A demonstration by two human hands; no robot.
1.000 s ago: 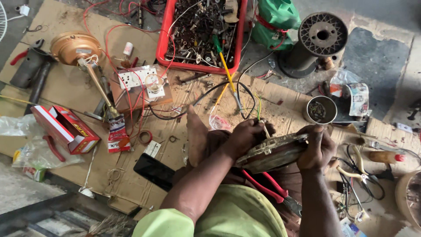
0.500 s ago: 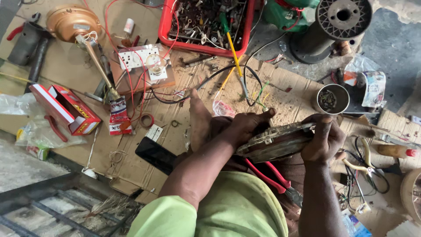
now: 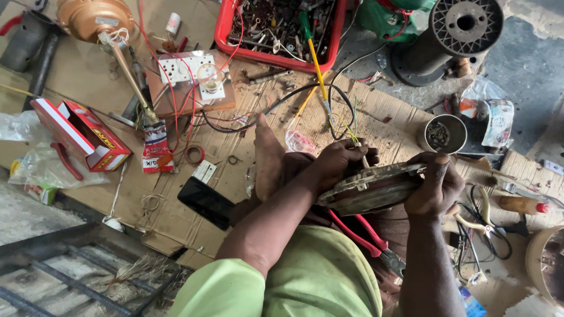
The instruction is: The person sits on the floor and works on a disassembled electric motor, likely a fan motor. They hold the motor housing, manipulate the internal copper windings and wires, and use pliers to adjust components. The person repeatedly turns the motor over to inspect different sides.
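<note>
Both my hands grip a round, flat, dirty metal motor part (image 3: 367,188) held edge-on over my lap. My left hand (image 3: 341,163) clasps its left rim, fingers curled over the top beside thin green and yellow wires (image 3: 346,126) that rise from it. My right hand (image 3: 436,185) clamps the right rim. Red-handled pliers (image 3: 364,235) lie under the part on my lap. My bare foot (image 3: 268,155) rests on the cardboard just left of my left hand.
A red tray (image 3: 226,29) of tools and screws sits at the top centre, with a switchboard (image 3: 191,70) left of it. A black phone (image 3: 205,202), a red carton (image 3: 82,135), a small tin (image 3: 443,134), a black spool (image 3: 452,35) and a copper-coloured fan housing (image 3: 94,17) lie around.
The view has shifted down and slightly left. Both hands keep their grip on the motor part, which stays at about the same tilt.
</note>
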